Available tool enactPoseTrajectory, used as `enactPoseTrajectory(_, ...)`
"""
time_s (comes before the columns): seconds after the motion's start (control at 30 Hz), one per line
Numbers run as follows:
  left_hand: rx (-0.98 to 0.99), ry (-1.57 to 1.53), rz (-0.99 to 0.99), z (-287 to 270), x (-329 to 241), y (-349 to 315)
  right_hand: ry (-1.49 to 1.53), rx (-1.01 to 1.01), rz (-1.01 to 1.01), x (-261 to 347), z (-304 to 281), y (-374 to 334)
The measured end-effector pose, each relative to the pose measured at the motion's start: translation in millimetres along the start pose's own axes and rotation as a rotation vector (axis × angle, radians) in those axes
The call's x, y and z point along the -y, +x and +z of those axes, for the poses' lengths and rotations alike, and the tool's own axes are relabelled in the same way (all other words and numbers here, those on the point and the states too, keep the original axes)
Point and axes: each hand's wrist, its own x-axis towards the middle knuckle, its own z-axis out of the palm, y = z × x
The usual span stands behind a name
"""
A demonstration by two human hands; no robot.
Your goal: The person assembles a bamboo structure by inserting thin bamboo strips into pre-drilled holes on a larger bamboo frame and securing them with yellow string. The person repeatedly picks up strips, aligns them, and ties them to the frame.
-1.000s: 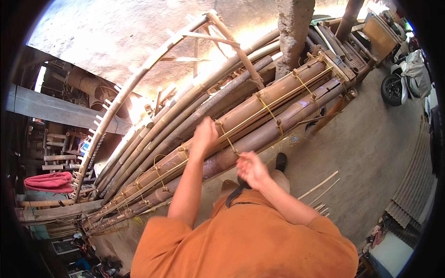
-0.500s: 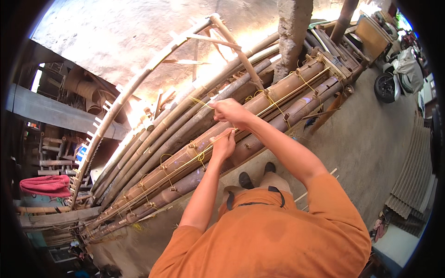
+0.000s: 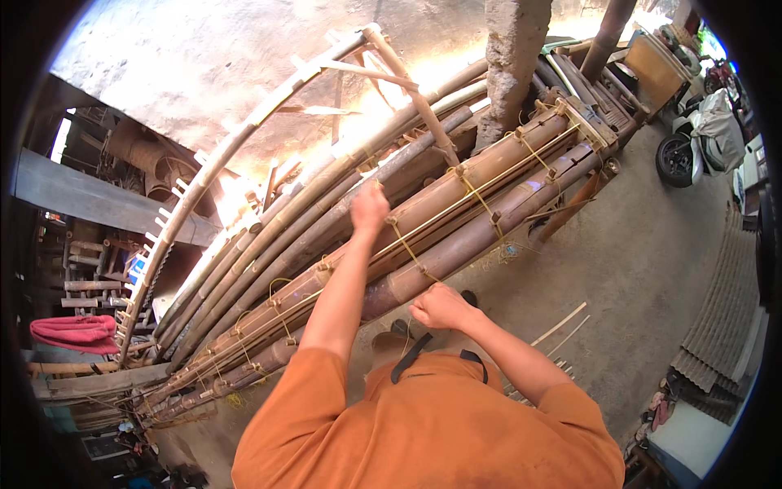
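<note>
Two thick brown bamboo poles, the far one (image 3: pixel 505 159) and the near one (image 3: pixel 456 254), lie side by side, crossing slantwise in front of me. Small pegs stick out of them, and thin bamboo strips run between. A yellow cord (image 3: pixel 405 241) spans both poles, stretched between my hands. Above the far pole, my left hand (image 3: pixel 371 209) is closed in a fist at the cord's far side; its fingertips are hidden. On my side of the near pole, my right hand (image 3: pixel 442 307) is closed on the cord's near part. More cord lashings (image 3: pixel 482 200) bind the poles further right.
Behind lie several long bamboo poles (image 3: pixel 301 216) and a curved bamboo frame (image 3: pixel 204 175) with pegs. A rough concrete post (image 3: pixel 513 69) stands beyond the poles. At right are a covered motorcycle (image 3: pixel 709 134) and corrugated sheets (image 3: pixel 717 301). A red cloth (image 3: pixel 75 334) hangs at left.
My right hand has come down from above the far pole to the near side, drawing the cord across. My left hand has moved up and away, beyond the far pole.
</note>
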Motion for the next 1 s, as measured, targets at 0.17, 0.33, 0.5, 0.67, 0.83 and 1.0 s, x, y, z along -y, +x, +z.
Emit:
enactPoseTrajectory(0.17,0.012,0.091,0.153,-41.1,5.6,-20.3,-0.008,-0.078,0.046,49.3,46.1,4.6)
enactPoseTrajectory(0.33,-0.131,-0.128,0.087,-192.5,44.0,-115.8,0.378,0.132,0.174,113.5,143.4,25.7)
enactPoseTrajectory(0.5,-0.362,-0.046,-0.008,-292.8,144.1,-199.6,0.351,0.376,0.206,166.8,214.6,53.4)
enactPoseTrajectory(0.67,-0.577,0.171,-0.092,-331.9,210.6,-269.7,0.266,0.527,0.097,180.0,219.0,94.4)
enactPoseTrajectory(0.83,-0.761,-0.014,-0.062,-346.9,225.2,-299.6,0.311,0.675,0.051,186.5,217.1,138.5)
enactPoseTrajectory(1.0,-1.028,0.007,-0.295,-428.2,258.8,-361.7,0.328,0.692,-0.143,272.4,248.6,188.8)
